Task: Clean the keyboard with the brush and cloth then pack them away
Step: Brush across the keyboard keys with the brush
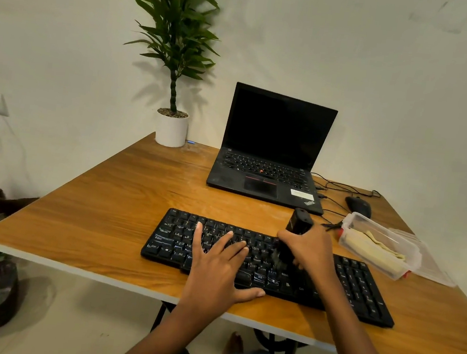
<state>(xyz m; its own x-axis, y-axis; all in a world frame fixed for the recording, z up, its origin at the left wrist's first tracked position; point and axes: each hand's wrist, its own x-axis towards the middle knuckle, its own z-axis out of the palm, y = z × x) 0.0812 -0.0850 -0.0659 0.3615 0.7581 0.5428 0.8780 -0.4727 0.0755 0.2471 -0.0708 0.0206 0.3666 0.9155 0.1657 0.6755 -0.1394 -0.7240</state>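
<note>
Brush [292, 237] gripped in right hand [309, 252] (bristles on keyboard [354, 283]).

Left hand [217, 258] flat on keyboard [360, 286]; right hand [310, 249] grips brush [297, 223] upright on keys

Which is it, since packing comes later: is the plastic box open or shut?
Open: the lid lies beside the plastic box, leaving the cloth inside uncovered.
</note>
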